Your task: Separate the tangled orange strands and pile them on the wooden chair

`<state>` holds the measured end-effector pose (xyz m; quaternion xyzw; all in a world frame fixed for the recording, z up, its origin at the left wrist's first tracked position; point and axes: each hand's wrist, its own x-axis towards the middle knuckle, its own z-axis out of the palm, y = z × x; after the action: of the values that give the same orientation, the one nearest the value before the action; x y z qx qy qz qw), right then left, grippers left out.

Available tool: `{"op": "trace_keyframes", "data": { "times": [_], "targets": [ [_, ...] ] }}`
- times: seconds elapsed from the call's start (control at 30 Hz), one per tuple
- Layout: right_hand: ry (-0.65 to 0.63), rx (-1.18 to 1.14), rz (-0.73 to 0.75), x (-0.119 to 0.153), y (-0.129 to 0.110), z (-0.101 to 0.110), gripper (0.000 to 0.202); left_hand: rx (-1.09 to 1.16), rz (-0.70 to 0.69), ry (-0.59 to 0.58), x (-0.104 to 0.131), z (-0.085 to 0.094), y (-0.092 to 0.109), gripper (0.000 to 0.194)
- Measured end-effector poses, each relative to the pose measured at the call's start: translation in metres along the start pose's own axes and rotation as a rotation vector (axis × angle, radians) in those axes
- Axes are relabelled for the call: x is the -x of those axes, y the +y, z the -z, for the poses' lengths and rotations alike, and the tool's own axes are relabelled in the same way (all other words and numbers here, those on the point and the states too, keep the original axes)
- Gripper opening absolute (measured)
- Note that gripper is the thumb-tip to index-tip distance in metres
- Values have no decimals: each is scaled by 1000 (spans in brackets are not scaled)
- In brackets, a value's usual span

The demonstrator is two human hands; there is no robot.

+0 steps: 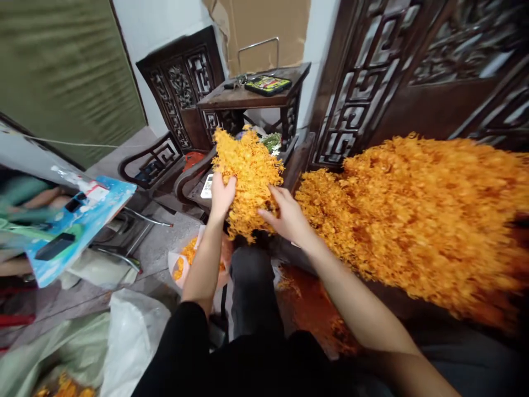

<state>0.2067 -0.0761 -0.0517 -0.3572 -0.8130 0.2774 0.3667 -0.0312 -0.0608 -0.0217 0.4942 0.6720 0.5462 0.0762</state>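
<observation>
A bundle of orange artificial-looking flowers [250, 176] is held up in front of me, above my knee. My left hand [222, 194] grips its left edge, with the thumb on the near side and the other fingers hidden behind the blossoms. On the right edge, my right hand [287, 215] has its thumb and fingers around the bundle, the fingertips partly sunk in it. A large heap of the same orange flowers [425, 215] lies to my right on a dark wooden seat.
A carved wooden side table [252, 100] stands ahead, bearing a phone-like item [268, 85]. At the left, another person's arms [37, 198] are at a blue folding table [93, 220]. A white-lined bin [178, 270] and white sack [132, 325] stand on the floor.
</observation>
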Motion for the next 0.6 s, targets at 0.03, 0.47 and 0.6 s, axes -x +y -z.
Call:
{"op": "trace_keyframes", "data": {
  "times": [0.03,0.47,0.6],
  "targets": [
    [-7,2,6,2,-3,-4,79,-2,-10,-42,-13,-3,3,33],
    [-150,147,2,-40,-50,-18,58,-350,-90,-129,-97,12,73,28],
    [66,161,-133,-60,-25,12,46,-432,-314,-98,-51,9,92,40]
  ]
}}
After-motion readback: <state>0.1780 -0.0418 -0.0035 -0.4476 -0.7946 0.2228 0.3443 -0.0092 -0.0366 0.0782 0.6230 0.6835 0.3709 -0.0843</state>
